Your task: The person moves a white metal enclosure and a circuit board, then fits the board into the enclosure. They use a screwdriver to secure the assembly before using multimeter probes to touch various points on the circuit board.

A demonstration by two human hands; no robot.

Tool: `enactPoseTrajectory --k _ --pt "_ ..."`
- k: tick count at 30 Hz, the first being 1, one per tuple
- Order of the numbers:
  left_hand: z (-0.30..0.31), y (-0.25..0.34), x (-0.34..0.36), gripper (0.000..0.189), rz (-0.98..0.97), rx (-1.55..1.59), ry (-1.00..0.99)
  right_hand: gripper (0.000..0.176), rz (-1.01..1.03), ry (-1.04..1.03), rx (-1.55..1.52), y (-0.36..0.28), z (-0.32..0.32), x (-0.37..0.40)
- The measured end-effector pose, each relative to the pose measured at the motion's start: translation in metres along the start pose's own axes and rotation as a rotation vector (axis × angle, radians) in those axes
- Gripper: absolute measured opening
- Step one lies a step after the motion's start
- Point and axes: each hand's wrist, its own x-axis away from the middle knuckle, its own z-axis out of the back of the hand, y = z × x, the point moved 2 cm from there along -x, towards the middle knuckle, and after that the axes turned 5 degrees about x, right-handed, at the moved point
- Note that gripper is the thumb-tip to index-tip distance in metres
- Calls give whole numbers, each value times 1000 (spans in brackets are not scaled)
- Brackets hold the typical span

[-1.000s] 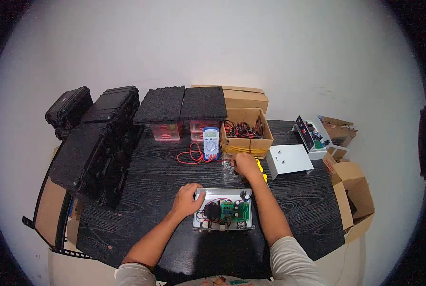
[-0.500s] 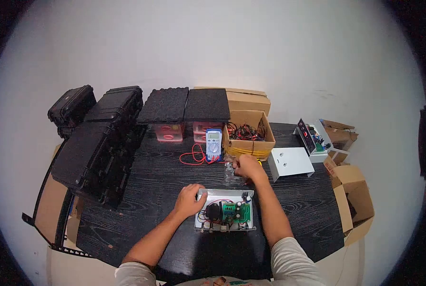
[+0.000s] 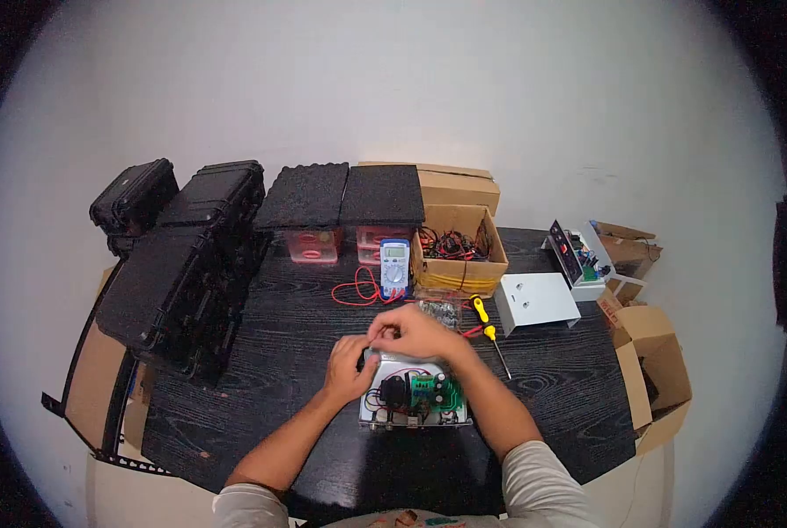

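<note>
A white metal enclosure (image 3: 460, 415) lies with its top off in front of me, a green circuit board (image 3: 437, 393), a dark round part (image 3: 394, 389) and wires inside. My left hand (image 3: 348, 368) is closed on its far left corner. Over the far edge, close to the left fingertips, my right hand (image 3: 411, 333) is closed in a pinch. What it pinches is too small or hidden to name. Behind the right hand lies a clear tray of small parts (image 3: 440, 311). A yellow-and-black screwdriver (image 3: 490, 333) rests to its right.
A blue multimeter (image 3: 394, 267) with red leads stands by a cardboard box of cables (image 3: 459, 255). A white metal cover (image 3: 540, 300) and another opened unit (image 3: 583, 260) sit at right. Black hard cases (image 3: 160, 286) are stacked left; black foam sheets (image 3: 383, 194) lie on red drawers (image 3: 312, 245).
My right hand has moved from the clear tray leftward and nearer, to the enclosure's far left corner beside my left hand. The screwdriver now shows. My left hand has barely moved.
</note>
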Motion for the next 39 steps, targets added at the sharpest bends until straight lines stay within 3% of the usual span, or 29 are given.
enactPoseTrajectory --k 7,13,16,20,23,29,39 --pt "2 -4 2 21 -17 53 -5 16 47 10 75 10 -18 -6" --pt "3 -2 0 14 -3 30 22 17 -37 -25 115 6 -10 -3" --pt "3 -1 -1 12 26 66 31 19 -44 91 78 22 8 0" --pt "0 -2 -1 11 47 88 1 17 -213 430 602 57 59 19" --pt "-3 -5 0 10 44 88 -1 17 -452 276 887 101 66 30" --pt "-3 -3 -2 9 33 96 4 12 -448 205 784 132 56 31" --pt "-2 -2 -2 9 54 101 -10 10 -534 137 716 129 54 27"
